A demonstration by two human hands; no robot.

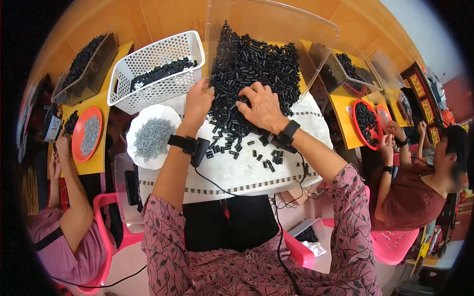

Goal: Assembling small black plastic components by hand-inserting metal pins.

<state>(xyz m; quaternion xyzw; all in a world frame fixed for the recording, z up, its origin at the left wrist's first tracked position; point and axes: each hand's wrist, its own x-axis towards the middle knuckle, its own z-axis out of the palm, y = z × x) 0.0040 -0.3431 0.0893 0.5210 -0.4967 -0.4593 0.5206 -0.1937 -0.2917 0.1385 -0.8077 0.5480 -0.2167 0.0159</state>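
As we look down through the head view, our right hand [265, 107] rests on a heap of small black pieces [256, 61], its fingers half-curled and the tips sunk among them, so we cannot tell whether that grip is released or pinching one. Our left hand [199, 101] is at the left edge of a clear bin [269, 22]; we cannot make out whether its grip grasps the rim, a piece or nothing. The heap lies in the bin, hides its floor and spills toward us onto a white cloth [232, 173]. Left of it we see a white perforated basket [155, 91] holding similar pieces, the lowest masked by its near wall. Nearer us, a white plate [132, 132] bears grey parts too small to tell apart, and our black wristband [183, 143] covers a bit of its edge. A co-worker at the left [74, 241] is cut off by the dark border; another at the right [414, 200] has both hands beside a red tray [356, 121].
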